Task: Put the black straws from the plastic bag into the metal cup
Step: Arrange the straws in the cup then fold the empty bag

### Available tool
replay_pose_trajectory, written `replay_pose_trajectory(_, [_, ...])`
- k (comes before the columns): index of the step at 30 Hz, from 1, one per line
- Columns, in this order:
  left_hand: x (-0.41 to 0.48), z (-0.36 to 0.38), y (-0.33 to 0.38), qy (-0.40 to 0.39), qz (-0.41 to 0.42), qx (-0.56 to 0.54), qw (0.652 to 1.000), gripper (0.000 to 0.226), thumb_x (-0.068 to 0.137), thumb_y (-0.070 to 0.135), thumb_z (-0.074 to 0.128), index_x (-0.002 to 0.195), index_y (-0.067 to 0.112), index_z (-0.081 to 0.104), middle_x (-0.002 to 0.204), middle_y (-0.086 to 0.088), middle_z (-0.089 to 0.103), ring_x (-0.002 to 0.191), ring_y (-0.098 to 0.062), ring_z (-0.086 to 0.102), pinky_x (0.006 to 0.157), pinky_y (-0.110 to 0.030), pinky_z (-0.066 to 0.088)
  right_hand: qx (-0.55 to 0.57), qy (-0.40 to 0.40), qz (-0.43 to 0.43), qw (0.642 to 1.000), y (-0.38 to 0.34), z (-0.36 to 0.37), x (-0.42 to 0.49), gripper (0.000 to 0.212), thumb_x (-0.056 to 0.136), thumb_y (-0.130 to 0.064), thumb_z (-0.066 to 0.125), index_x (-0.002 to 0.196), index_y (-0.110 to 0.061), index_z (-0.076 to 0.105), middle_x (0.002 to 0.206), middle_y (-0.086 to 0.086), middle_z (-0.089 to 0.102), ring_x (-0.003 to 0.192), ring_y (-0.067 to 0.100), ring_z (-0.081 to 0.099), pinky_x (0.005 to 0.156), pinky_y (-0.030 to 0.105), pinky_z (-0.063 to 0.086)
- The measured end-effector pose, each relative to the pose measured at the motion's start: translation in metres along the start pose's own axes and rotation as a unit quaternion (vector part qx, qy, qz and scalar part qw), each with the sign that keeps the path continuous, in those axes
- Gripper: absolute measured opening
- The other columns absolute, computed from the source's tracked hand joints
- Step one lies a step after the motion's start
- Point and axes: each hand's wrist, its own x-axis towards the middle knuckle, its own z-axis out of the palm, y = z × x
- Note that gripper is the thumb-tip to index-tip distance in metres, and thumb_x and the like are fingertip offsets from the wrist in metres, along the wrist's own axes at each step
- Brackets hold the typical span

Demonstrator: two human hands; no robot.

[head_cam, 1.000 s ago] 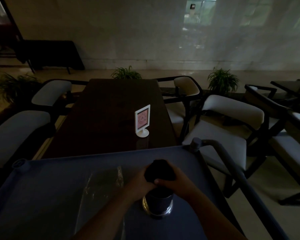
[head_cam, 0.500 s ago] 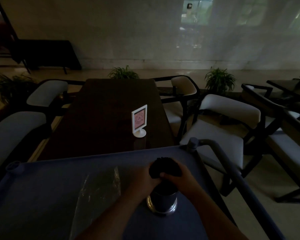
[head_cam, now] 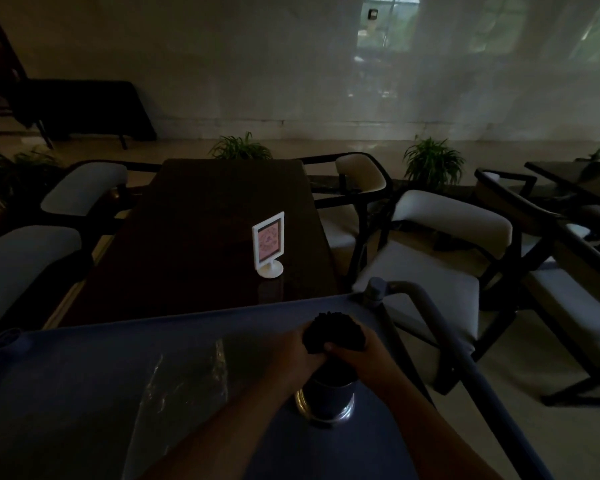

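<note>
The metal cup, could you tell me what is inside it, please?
A bundle of black straws stands in the metal cup; the left hand and right hand cover its rim, hiding the interior.

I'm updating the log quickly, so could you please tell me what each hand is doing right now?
Left hand: closed on the black straws above the metal cup.
Right hand: closed on the same bundle.

A blue cart top (head_cam: 66, 382) bears a plastic bag (head_cam: 184, 386) and metal cup (head_cam: 326, 398).
</note>
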Motion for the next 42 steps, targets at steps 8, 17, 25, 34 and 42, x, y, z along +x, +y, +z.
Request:
replay_pose_trajectory(8, [-0.037, -0.016, 0.008, -0.016, -0.032, -0.088, 0.995, 0.124, 0.068, 0.024, 0.086, 0.152, 0.042, -0.003, 0.140, 0.017, 0.035, 0.129, -0.005, 0.039, 0.093, -0.024, 0.044, -0.015, -0.023, 0.011, 1.000, -0.016, -0.010, -0.026, 0.102, 0.060, -0.035, 0.089, 0.143, -0.032, 0.031, 0.131, -0.014, 0.049, 0.117, -0.008, 0.051, 0.093, 0.015, 0.046])
replay_pose_trajectory(17, [-0.089, -0.090, 0.006, 0.116, 0.004, -0.163, 0.980, 0.076, 0.068, 0.033, 0.079, 0.136, 0.027, 0.047, 0.127, 0.006, 0.063, 0.115, -0.006, 0.061, 0.097, -0.033, 0.051, -0.139, 0.044, -0.138, 0.980, -0.098, 0.008, -0.048, 0.074, 0.074, -0.049, 0.076, 0.138, -0.034, 0.043, 0.135, -0.014, 0.048, 0.122, -0.004, 0.045, 0.098, 0.021, 0.039])
replay_pose_trajectory(25, [-0.102, -0.169, -0.025, 0.190, 0.025, -0.102, 0.976, 0.011, 0.090, 0.015, 0.067, 0.098, 0.022, 0.069, 0.087, 0.001, 0.073, 0.078, -0.006, 0.069, 0.073, -0.026, 0.054, -0.090, -0.044, -0.110, 0.989, -0.121, 0.112, -0.032, 0.030, 0.089, -0.022, 0.068, 0.105, -0.045, 0.058, 0.095, -0.006, 0.070, 0.088, 0.004, 0.070, 0.072, 0.023, 0.058])
replay_pose_trajectory(34, [-0.108, -0.226, -0.074, 0.169, -0.031, -0.090, 0.981, 0.019, 0.087, 0.024, 0.071, 0.104, 0.022, 0.064, 0.090, -0.002, 0.072, 0.082, -0.018, 0.068, 0.070, -0.029, 0.054, -0.117, -0.063, 0.057, 0.990, -0.087, 0.198, -0.010, 0.006, 0.095, -0.016, 0.060, 0.098, -0.020, 0.063, 0.084, 0.001, 0.068, 0.070, 0.008, 0.066, 0.064, 0.019, 0.051])
replay_pose_trajectory(42, [-0.114, -0.235, -0.131, 0.141, -0.169, 0.132, 0.967, 0.031, 0.081, 0.040, 0.075, 0.071, 0.016, 0.058, 0.067, -0.002, 0.060, 0.062, -0.015, 0.056, 0.059, -0.026, 0.042, -0.264, -0.061, 0.196, 0.942, -0.047, 0.221, -0.003, 0.016, 0.092, -0.022, 0.057, 0.078, -0.018, 0.064, 0.072, -0.003, 0.063, 0.063, 0.005, 0.060, 0.051, 0.015, 0.041])
